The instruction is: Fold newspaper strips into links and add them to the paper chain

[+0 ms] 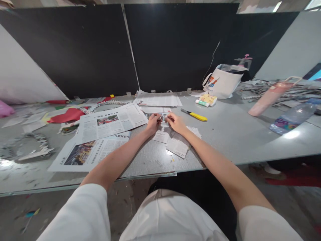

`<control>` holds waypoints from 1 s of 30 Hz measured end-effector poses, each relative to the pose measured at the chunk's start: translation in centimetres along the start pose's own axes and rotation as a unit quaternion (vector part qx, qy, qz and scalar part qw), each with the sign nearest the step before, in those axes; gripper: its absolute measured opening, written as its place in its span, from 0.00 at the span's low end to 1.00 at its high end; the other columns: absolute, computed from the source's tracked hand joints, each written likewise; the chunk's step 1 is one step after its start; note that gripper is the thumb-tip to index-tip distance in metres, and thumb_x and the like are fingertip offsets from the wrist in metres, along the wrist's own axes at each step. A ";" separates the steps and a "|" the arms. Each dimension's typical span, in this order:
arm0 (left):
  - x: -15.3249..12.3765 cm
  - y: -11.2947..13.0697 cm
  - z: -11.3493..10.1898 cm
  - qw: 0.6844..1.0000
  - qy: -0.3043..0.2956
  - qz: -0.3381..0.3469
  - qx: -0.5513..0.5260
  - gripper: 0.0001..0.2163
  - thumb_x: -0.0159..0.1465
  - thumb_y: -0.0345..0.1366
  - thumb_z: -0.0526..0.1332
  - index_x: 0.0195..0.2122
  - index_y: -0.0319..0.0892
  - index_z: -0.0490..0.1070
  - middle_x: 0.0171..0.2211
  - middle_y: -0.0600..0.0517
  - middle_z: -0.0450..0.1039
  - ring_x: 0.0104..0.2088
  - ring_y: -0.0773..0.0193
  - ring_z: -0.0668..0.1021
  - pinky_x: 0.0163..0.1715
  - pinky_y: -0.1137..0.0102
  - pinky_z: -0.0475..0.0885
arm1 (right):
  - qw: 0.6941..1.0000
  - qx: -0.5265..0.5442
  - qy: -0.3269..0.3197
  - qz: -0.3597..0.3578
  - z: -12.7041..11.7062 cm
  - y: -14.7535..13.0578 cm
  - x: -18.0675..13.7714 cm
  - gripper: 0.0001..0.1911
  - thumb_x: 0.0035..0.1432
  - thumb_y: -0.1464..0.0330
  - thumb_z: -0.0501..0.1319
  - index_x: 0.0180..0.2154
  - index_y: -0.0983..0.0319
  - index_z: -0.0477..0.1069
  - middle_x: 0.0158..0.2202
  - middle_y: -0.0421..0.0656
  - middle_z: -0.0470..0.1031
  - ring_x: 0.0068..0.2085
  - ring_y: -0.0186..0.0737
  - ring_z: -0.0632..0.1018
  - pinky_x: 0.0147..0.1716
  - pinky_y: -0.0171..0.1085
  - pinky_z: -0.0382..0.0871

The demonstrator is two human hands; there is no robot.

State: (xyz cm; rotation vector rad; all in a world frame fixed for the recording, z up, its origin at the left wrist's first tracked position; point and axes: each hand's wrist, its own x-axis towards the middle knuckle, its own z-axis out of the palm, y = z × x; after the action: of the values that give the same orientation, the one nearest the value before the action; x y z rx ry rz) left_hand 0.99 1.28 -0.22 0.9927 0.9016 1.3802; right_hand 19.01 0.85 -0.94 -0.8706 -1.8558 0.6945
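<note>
Both my hands meet over the middle of the grey table, fingers pinched on a small folded piece of newspaper (164,119). My left hand (153,122) grips its left side and my right hand (176,122) its right side. Below them lie cut newspaper pieces (177,144), partly under my right wrist. A yellow utility knife (197,116) rests just beyond my right hand, its grey end toward me. Left of my left hand, large newspaper sheets (110,124) overlap on the table. The fine shape of the folded piece is too small to make out.
A glue stick (202,103) lies by a white bag (223,82). A pink bottle (269,97) and a clear plastic bottle (293,117) stand tilted-looking at right. Woven paper strips (43,140) and red paper (67,115) are at left. A black partition (175,43) closes the back.
</note>
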 end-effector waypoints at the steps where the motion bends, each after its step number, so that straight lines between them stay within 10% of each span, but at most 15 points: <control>1: 0.0 0.0 0.0 1.000 0.000 -0.001 -0.004 0.12 0.61 0.37 0.71 0.32 0.42 0.66 0.22 0.56 0.68 0.21 0.70 0.68 0.23 0.74 0.59 | 1.000 0.008 -0.007 0.004 0.0 0.0 0.0 0.18 0.69 0.49 0.59 0.39 0.57 0.68 0.31 0.41 0.78 0.28 0.41 0.75 0.34 0.41 0.69; 30: 0.5 0.3 -0.4 0.995 -0.064 -0.057 -0.045 0.08 0.60 0.32 0.72 0.38 0.39 0.76 0.27 0.53 0.75 0.27 0.68 0.75 0.30 0.73 0.69 | 0.991 0.125 0.015 0.046 -0.2 -0.4 0.2 0.23 0.62 0.44 0.65 0.38 0.57 0.70 0.33 0.42 0.79 0.27 0.38 0.71 0.30 0.40 0.66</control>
State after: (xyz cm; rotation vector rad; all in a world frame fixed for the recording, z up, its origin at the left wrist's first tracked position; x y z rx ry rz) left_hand 0.54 1.80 -0.03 0.9371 0.7821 1.2362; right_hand 18.99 0.76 -0.48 -0.8006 -1.6664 0.9450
